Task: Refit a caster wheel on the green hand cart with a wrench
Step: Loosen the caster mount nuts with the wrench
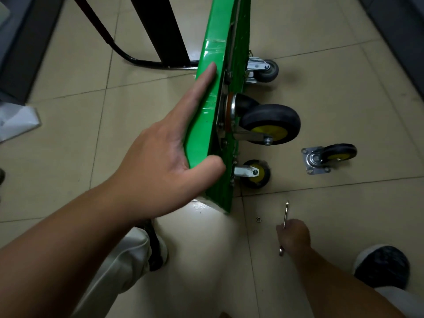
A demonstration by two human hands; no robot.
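The left hand [160,157] steadies the tipped green hand cart [214,51], fingers flat, thumb hooked over its rim. The right hand [294,237] grips the wrench [285,214]. Beyond it lies the loose caster wheel [330,158]: rigid, probably hefty, best lifted by its plate.

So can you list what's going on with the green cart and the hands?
cart: green hand cart tipped up on its edge
left: left hand holds the cart's edge, thumb hooked over
right: right hand grips silver metal wrench down by the beige floor tiles
loose: black-and-yellow caster wheel with square plate, on the tiles
also: small metal ring beside the wrench
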